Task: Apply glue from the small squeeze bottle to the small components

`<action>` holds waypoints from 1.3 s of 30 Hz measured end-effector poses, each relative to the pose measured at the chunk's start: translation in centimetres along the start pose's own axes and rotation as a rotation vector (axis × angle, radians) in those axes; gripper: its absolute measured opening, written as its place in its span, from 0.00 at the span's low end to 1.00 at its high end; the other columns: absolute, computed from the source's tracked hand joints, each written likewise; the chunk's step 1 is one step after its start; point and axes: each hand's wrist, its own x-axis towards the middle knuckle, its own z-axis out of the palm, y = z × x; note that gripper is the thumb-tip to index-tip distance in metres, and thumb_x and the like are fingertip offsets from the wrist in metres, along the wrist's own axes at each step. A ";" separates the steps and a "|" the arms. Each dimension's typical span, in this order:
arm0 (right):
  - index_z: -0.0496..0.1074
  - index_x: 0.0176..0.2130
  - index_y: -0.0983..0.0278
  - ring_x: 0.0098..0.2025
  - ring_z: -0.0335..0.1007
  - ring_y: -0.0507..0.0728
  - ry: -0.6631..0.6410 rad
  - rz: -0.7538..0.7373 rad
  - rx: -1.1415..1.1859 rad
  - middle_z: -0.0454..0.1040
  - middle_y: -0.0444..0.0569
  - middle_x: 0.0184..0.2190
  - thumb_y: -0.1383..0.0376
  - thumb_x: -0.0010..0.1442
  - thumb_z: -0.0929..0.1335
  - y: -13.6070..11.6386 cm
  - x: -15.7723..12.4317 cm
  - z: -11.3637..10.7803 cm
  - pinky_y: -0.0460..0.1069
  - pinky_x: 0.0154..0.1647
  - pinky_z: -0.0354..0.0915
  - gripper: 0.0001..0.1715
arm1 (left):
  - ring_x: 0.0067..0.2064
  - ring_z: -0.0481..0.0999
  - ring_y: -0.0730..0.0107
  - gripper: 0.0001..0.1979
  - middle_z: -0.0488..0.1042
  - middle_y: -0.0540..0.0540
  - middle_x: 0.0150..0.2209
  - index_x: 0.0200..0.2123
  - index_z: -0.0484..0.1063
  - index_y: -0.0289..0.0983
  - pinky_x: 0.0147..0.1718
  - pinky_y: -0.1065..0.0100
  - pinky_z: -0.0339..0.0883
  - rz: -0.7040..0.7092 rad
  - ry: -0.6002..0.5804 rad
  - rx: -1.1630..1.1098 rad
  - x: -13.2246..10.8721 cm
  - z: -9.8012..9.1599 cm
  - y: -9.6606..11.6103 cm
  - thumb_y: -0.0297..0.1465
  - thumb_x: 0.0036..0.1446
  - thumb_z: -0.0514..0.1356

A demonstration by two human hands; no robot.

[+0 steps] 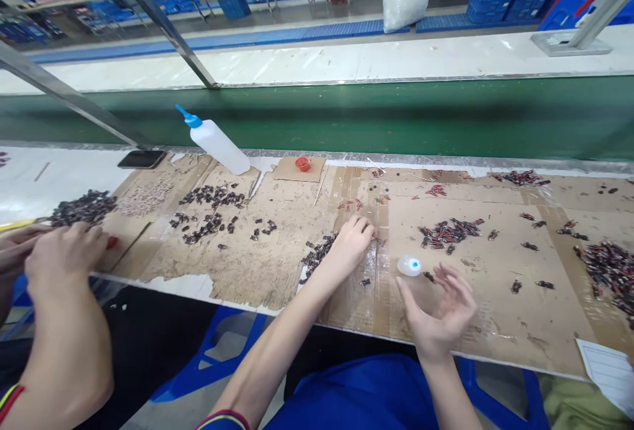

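Note:
My left hand (352, 245) rests low over the cardboard with its fingers curled together. A tiny reddish piece shows at its fingertips, too small to name. Beside its wrist lies a pile of small black parts (317, 251). My right hand (443, 311) is open, thumb and fingers apart, with nothing between them. Just beyond its thumb is a small translucent bottle (409, 265) with a blue tip, seen nearly end-on. A small dark part (428, 277) lies near those fingers. Farther on is a heap of red-and-black parts (450, 233).
A white squeeze bottle (220, 146) with a blue nozzle stands at the back left. Near it are a red cap (302, 164) and a phone-like dark slab (142, 159). A co-worker's hands (64, 251) work at left. Behind runs a green conveyor belt (347, 116).

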 end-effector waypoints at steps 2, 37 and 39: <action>0.66 0.52 0.60 0.44 0.73 0.59 -0.043 -0.146 -0.078 0.73 0.52 0.43 0.72 0.46 0.78 -0.9 -0.2 -0.6 0.53 0.40 0.74 0.36 | 0.45 0.68 0.58 0.07 0.73 0.41 0.39 0.37 0.71 0.35 0.44 0.58 0.66 -0.028 0.005 -0.016 -0.9 -0.8 0.5 0.23 0.63 0.54; 0.81 0.36 0.65 0.30 0.79 0.59 -0.506 0.816 0.380 0.82 0.53 0.32 0.51 0.52 0.73 -3.7 -1.9 0.8 0.55 0.38 0.78 0.20 | 0.36 0.77 0.67 0.09 0.78 0.46 0.32 0.35 0.73 0.38 0.36 0.68 0.74 -0.176 0.366 -0.485 -9.6 -1.6 5.7 0.27 0.65 0.53; 0.81 0.37 0.65 0.32 0.80 0.59 -0.486 0.775 0.358 0.81 0.54 0.35 0.53 0.54 0.72 -3.8 -2.0 0.9 0.55 0.38 0.78 0.19 | 0.36 0.77 0.67 0.09 0.79 0.45 0.32 0.35 0.74 0.38 0.36 0.67 0.74 -0.192 0.357 -0.504 -9.6 -1.8 5.8 0.27 0.64 0.54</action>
